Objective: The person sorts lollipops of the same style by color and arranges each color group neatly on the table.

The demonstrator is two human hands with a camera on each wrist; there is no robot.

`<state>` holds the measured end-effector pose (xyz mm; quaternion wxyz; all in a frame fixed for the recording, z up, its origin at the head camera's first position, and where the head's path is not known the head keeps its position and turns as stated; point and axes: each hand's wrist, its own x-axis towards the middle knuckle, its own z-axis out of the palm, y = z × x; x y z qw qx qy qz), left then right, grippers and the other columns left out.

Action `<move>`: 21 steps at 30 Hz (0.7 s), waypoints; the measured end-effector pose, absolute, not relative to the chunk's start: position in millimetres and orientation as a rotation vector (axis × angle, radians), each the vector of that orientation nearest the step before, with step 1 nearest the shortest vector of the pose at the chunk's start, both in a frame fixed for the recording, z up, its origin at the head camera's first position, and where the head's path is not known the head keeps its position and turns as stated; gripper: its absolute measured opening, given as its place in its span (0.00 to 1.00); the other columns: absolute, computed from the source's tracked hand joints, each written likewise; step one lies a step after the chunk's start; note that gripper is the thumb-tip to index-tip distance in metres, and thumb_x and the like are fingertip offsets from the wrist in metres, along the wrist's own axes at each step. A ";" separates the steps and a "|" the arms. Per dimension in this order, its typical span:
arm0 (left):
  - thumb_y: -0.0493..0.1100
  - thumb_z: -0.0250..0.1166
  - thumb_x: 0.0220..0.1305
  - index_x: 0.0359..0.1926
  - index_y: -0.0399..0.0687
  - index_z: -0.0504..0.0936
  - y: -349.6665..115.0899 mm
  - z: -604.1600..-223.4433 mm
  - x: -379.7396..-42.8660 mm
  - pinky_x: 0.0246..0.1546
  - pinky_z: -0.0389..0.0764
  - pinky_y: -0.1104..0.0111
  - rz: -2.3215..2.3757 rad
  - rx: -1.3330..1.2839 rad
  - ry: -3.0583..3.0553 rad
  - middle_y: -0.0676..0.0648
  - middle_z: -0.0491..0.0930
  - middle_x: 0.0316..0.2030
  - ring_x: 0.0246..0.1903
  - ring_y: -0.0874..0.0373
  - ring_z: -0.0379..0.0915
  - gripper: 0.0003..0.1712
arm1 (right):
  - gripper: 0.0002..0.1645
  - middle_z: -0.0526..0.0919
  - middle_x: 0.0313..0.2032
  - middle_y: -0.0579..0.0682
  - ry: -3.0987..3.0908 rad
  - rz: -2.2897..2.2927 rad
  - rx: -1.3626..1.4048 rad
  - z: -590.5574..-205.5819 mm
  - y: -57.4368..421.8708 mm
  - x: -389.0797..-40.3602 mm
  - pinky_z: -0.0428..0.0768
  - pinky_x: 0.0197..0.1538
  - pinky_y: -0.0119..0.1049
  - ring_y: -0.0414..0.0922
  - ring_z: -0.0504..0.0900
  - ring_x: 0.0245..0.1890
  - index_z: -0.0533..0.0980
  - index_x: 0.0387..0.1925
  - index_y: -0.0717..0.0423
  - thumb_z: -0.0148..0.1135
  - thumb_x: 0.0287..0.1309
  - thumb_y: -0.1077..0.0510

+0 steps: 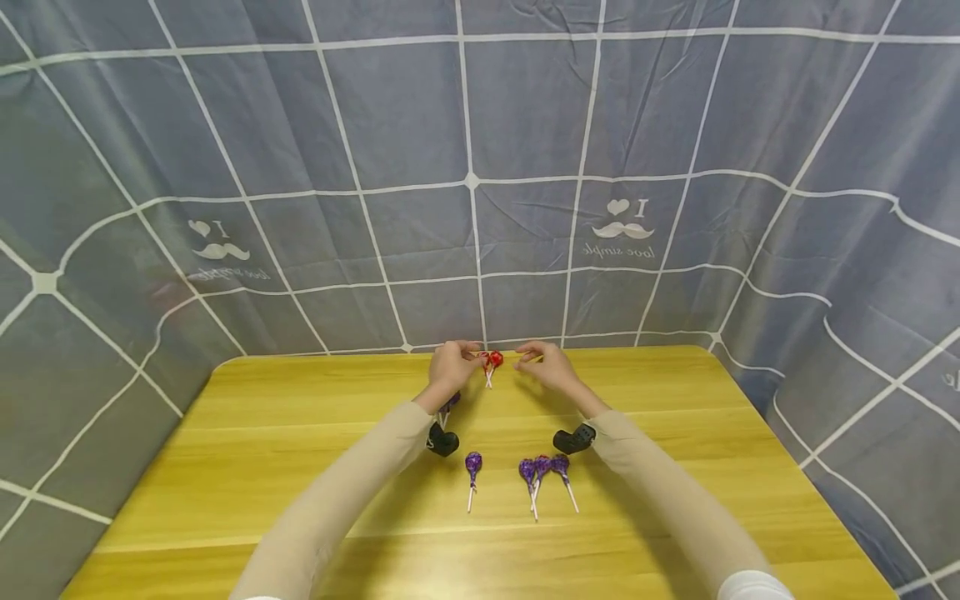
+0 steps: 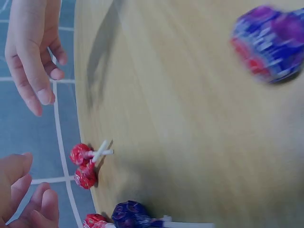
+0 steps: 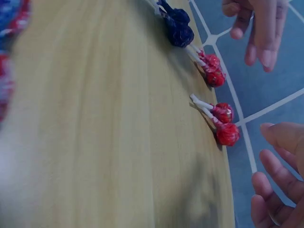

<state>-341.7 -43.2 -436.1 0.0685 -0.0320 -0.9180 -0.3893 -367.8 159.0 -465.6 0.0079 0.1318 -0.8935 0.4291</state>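
Two red-wrapped lollipops (image 1: 495, 359) lie with crossed white sticks at the table's far edge. My left hand (image 1: 452, 364) hovers just left of them, fingers loosely bent and gripping nothing. To their right is my right hand (image 1: 547, 364), thumb and fingers apart and holding nothing. In the right wrist view, a gap separates the red pair (image 3: 227, 134) from the fingers of both hands. Another red pair (image 3: 213, 71) lies beside it, next to purple lollipops (image 3: 180, 34); in the head view my left hand and forearm partly cover these.
Nearer on the wooden table (image 1: 637, 533) lies a single purple lollipop (image 1: 473, 463). To its right is a cluster of three purple lollipops (image 1: 527, 471), their sticks toward me. A grey curtain (image 1: 525, 225) with white lines stands behind the table and along its sides.
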 end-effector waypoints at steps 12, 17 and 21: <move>0.42 0.69 0.58 0.46 0.41 0.85 -54.7 -440.1 -291.4 0.24 0.67 0.71 -1.228 -0.258 -2.772 0.43 0.87 0.35 0.33 0.49 0.81 0.16 | 0.19 0.85 0.37 0.59 -2.765 1.316 0.544 -463.4 188.8 -328.1 0.76 0.40 0.31 0.49 0.81 0.39 0.79 0.48 0.67 0.66 0.57 0.61; 0.40 0.69 0.58 0.48 0.41 0.84 -62.1 -444.5 -272.9 0.35 0.76 0.64 -1.315 -0.360 -2.779 0.39 0.85 0.41 0.37 0.49 0.80 0.17 | 0.18 0.85 0.36 0.57 -2.790 1.315 0.552 -460.4 198.9 -308.0 0.75 0.37 0.29 0.44 0.79 0.34 0.79 0.48 0.66 0.66 0.57 0.61; 0.39 0.68 0.59 0.52 0.39 0.81 -69.3 -450.2 -256.8 0.35 0.78 0.64 -1.407 -0.431 -2.785 0.35 0.83 0.47 0.35 0.51 0.78 0.19 | 0.18 0.85 0.36 0.57 -2.816 1.297 0.551 -458.7 207.0 -293.4 0.74 0.35 0.30 0.42 0.77 0.30 0.79 0.48 0.66 0.66 0.57 0.61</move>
